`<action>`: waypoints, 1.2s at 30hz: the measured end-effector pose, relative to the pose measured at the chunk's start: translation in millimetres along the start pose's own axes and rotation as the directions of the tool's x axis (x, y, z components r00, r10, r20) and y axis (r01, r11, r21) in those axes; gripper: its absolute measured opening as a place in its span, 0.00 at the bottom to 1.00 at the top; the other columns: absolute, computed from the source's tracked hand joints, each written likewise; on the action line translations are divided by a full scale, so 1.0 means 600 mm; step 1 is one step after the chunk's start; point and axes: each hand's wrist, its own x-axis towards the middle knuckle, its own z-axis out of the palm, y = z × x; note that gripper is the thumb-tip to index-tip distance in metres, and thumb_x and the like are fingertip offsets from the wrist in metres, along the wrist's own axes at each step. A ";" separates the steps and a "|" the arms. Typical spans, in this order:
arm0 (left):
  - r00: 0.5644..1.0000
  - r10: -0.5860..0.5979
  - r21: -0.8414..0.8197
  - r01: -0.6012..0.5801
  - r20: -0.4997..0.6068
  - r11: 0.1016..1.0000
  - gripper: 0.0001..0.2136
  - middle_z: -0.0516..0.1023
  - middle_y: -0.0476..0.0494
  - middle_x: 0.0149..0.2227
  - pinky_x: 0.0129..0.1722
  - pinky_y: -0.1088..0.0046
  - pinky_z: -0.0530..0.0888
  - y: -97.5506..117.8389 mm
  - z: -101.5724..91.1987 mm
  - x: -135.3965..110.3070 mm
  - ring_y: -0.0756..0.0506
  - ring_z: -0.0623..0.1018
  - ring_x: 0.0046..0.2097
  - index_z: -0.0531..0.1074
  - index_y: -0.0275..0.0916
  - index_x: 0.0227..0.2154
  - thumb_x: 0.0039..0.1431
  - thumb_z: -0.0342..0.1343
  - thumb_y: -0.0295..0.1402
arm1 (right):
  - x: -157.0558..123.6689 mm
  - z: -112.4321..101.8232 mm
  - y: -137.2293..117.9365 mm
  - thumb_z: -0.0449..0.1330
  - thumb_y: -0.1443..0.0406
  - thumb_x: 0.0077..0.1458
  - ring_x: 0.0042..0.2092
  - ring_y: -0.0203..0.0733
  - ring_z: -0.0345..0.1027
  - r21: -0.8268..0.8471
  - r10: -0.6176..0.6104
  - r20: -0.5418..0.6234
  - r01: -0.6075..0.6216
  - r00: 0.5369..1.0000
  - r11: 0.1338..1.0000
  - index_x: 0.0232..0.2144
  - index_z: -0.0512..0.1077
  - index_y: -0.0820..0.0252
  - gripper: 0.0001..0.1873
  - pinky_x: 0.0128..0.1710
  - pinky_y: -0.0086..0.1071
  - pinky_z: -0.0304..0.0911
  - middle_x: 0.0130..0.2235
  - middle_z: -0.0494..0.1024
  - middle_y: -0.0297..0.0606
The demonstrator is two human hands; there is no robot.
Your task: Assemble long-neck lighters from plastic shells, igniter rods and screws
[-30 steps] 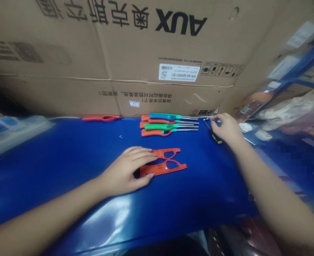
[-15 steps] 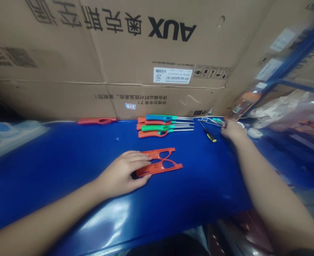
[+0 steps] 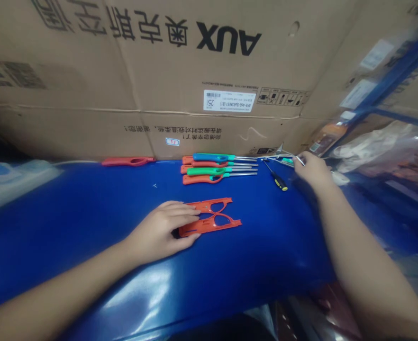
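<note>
My left hand is closed over the rear ends of two orange lighter casing halves, which lie side by side on the blue tabletop. Its fingers hide those ends. At the back right, my right hand pinches a thin, pale metal rod that tilts up above other slim metal pieces and a small green part. A black-and-yellow screwdriver lies just left of this hand. Several long-necked lighters, among them a green one, are lined up behind the casing halves.
A tall cardboard box walls off the back of the blue table. Against it lie a red lighter casing and a bottle. Clear plastic bags are at right, and a translucent container stands at left.
My right hand has lifted the thin metal rod, which now tilts upward from its fingers. My left hand and the casing halves have barely moved.
</note>
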 end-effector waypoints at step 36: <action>0.990 0.109 0.073 -0.103 -0.087 0.992 0.11 0.82 0.40 0.43 0.43 0.66 0.77 0.012 -0.024 -0.006 0.44 0.81 0.43 0.72 0.39 0.48 0.64 0.59 0.28 | -0.243 -0.007 -0.187 0.56 0.63 0.65 0.30 0.34 0.59 0.844 -0.839 0.386 0.221 0.385 0.489 0.41 0.65 0.55 0.03 0.29 0.28 0.59 0.30 0.67 0.30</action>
